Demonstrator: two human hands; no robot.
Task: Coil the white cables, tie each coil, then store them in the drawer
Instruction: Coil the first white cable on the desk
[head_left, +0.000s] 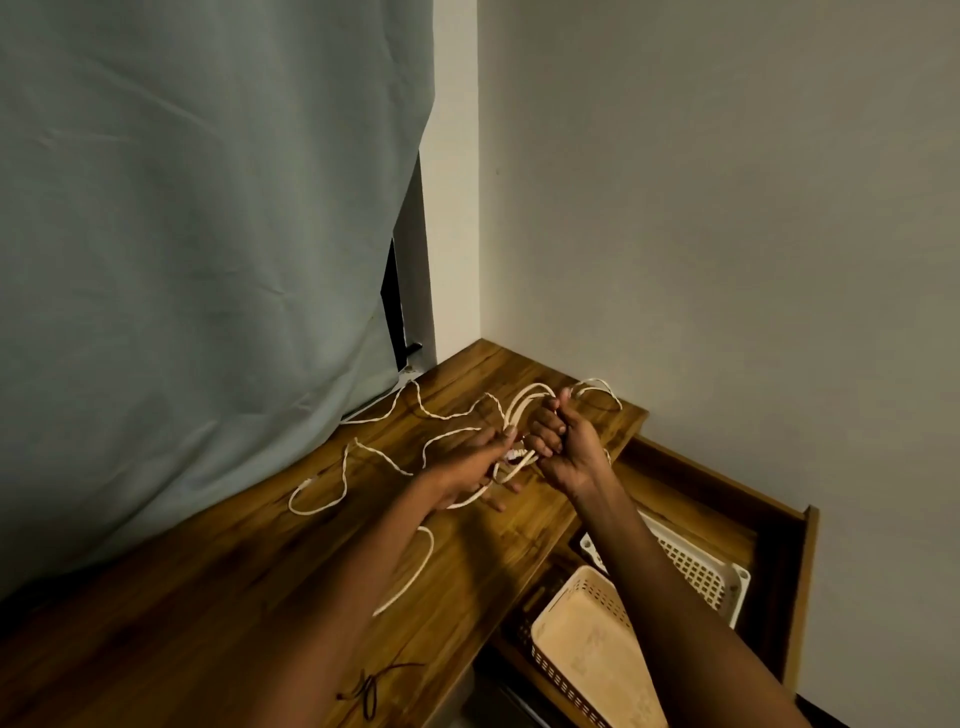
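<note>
Cables lie on the table; the drawer stands open at its right.

Loose cable sprawls across the counter toward 10 o'clock; baskets fill the open drawer at 4 o'clock.

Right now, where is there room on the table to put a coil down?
Bare wood shows on the table near you, between the curtain and the dark cord. The middle is crowded: white cables sprawl around both hands.
</note>
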